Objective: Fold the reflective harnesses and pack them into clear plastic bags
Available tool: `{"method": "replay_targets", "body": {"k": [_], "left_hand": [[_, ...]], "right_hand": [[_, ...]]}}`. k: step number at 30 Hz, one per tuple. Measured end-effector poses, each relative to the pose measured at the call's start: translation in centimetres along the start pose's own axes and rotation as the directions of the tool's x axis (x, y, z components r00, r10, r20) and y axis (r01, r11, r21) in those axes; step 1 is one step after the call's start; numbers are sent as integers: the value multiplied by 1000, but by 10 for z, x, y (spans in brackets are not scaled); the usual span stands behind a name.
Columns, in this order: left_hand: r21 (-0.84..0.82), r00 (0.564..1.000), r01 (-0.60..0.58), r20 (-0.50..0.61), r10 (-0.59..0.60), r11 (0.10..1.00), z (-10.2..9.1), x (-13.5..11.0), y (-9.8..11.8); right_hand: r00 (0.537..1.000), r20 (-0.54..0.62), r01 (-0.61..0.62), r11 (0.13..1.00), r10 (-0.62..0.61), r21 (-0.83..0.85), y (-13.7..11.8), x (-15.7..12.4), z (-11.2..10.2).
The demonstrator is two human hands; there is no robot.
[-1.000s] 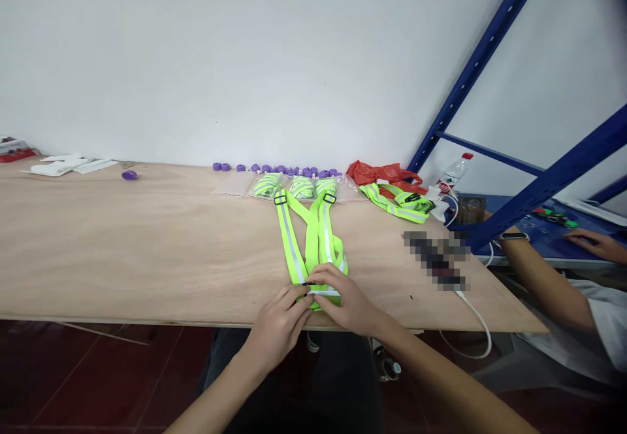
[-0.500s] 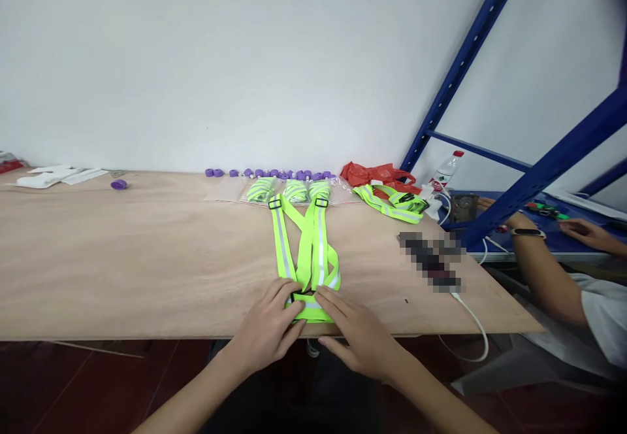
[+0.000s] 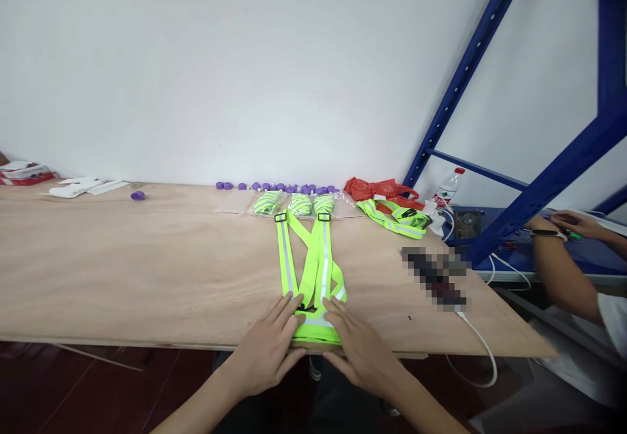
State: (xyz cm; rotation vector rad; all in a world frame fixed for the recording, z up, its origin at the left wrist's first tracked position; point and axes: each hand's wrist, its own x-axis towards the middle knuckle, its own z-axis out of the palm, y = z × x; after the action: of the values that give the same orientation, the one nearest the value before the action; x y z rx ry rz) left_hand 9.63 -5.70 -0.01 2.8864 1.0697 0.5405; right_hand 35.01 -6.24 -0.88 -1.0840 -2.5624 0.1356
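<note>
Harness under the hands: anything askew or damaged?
A loop of the harness bulges out on its right side, unlike the fairly straight strips beside it. No damage shows, though the left hand and right hand hide part.

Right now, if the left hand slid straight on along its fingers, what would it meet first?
The left hand seems to rest on the reflective harness, so probably its middle slanting strap comes first, though depth is hard to judge.

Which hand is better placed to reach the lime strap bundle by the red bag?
Probably the right hand: nearer the bundle, at the right edge of the spread straps. The left hand is at their left edge, farther away.
</note>
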Motion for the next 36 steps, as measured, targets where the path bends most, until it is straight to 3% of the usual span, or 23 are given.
{"method": "replay_targets", "body": {"k": [5,9,11,16,21,29,36], "left_hand": [[8,1000,3,-14,-3,1000,10,-12,-3],[-65,998,-10,-63,6,998,8,-14,-11],[-136,998,25,-46,-31,990,2,-8,-13],[-257,971,238,61,-230,937,-12,19,-19],[-337,940,331,39,-339,881,-8,50,-32],[-170,932,327,-101,-347,929,23,61,-45],[-349,865,451,-56,-499,821,28,65,-25]], "right_hand": [[989,-117,79,992,-90,-95,1,-11,14],[970,-222,86,994,-98,-60,3,-10,12],[971,-235,51,999,-48,7,4,-5,7],[975,-168,-114,974,147,195,13,21,-7],[962,-123,-205,943,244,263,30,47,-6],[942,-247,-255,962,226,-92,41,52,4],[923,-278,-310,942,267,-126,32,41,18]]}}
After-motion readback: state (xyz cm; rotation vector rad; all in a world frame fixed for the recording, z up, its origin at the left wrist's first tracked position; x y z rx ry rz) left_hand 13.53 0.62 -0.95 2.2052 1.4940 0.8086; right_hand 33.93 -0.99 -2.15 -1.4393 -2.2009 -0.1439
